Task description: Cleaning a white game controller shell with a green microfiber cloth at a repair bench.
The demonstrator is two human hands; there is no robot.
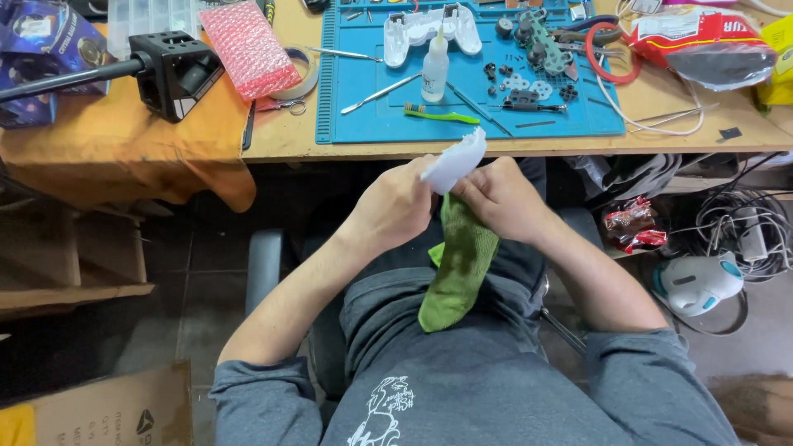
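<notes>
Over my lap, my left hand [395, 205] and my right hand [498, 196] meet around a small white plastic part [456, 160] that sticks up between the fingers. A green cloth [457, 266] hangs down from my right hand and lies against the part. Both hands grip the part; the right also pinches the cloth. On the desk ahead, a blue work mat [396, 107] carries a white game-controller shell [420, 26], a small white dropper bottle [435, 59], a green toothbrush [440, 115], a green circuit board [548, 45] and several dark small parts.
A black block on a rod [172, 69] and pink bubble wrap [248, 48] lie at the desk's left over an orange cloth [116, 157]. Tape roll, pliers, a red-and-white bag [702, 41] at right. Cables, a white device [698, 283] and cardboard boxes sit on the floor.
</notes>
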